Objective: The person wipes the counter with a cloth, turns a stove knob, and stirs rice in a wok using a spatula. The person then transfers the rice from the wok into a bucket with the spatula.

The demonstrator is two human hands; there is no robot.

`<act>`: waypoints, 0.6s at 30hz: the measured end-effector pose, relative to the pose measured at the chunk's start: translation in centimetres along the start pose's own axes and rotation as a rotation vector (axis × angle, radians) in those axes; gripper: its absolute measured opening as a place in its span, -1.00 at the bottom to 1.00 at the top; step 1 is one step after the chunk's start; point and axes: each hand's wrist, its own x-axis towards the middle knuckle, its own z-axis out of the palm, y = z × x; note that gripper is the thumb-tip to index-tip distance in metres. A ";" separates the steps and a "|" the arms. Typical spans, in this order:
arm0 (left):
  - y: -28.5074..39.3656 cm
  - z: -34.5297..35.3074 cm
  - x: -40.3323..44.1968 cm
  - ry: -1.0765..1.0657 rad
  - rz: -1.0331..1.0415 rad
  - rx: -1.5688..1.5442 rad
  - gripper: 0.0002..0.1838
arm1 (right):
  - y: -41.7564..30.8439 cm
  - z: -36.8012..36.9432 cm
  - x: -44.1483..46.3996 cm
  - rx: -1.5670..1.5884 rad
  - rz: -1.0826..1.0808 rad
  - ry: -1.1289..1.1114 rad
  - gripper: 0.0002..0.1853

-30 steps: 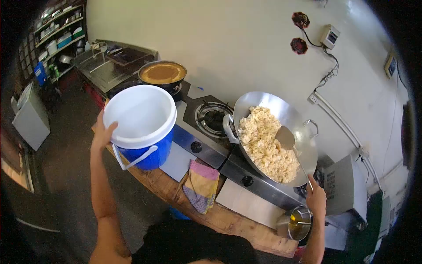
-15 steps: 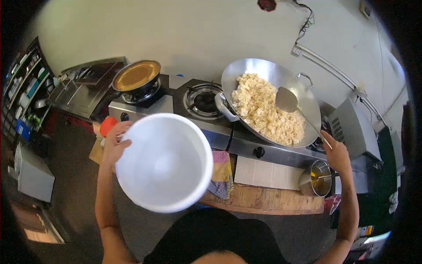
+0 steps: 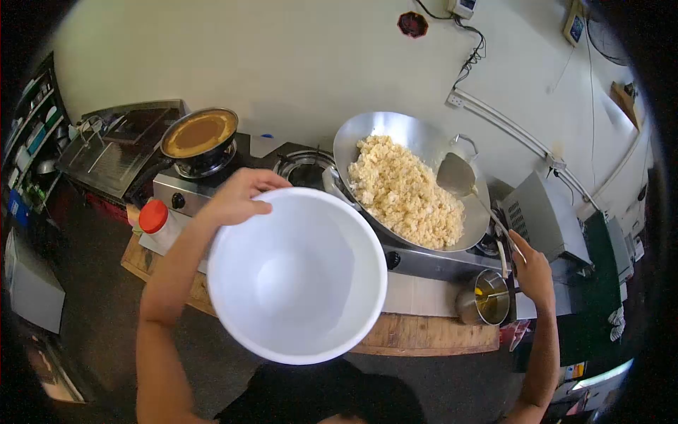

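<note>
A deep white bowl (image 3: 282,311), with nothing inside, is tilted so that its mouth faces me. My left hand (image 3: 244,199) is closed over its upper left rim, thumb on the inner side. To the right, a big steel wok (image 3: 395,121) rests on the stove, holding a heap of pale yellow rice (image 3: 406,194). My right hand (image 3: 533,274) grips the long handle of a wok spatula (image 3: 457,174). The spatula's broad blade sits over the right side of the rice, near the wok's wall; whether it touches the rice I cannot tell.
A black pan (image 3: 201,136) with brown, yellow-edged contents stands on the left burner. A jar with a red lid (image 3: 153,216) is beside my left forearm. On the wooden bench (image 3: 424,334), a steel pot (image 3: 470,300) sits below the wok. A grey metal box (image 3: 547,215) stands right.
My left hand has carried the bowl rightward, nearer the wok and over the stove's front edge. The camera view has shifted a little. The spatula stays in my right hand above the rice.
</note>
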 end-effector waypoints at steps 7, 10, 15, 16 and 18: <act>-3.3 3.6 3.5 -0.091 0.065 0.105 -0.49 | 4.1 -0.7 3.3 0.264 0.151 -0.493 -0.60; -3.9 2.8 5.1 -0.117 -0.119 -0.025 -0.59 | 2.4 -2.0 4.1 0.217 0.256 -0.658 -0.62; -5.1 4.0 11.3 -0.135 -0.467 -0.172 -0.50 | 1.9 -1.8 7.7 0.150 0.036 -0.761 -0.60; -4.2 5.1 12.0 -0.067 -0.532 -0.209 -0.60 | 1.7 -1.2 8.5 0.155 0.003 -0.767 -0.60; -6.1 5.8 13.6 -0.060 -0.485 -0.298 -0.66 | 1.3 0.5 10.0 0.250 0.087 -0.766 -0.60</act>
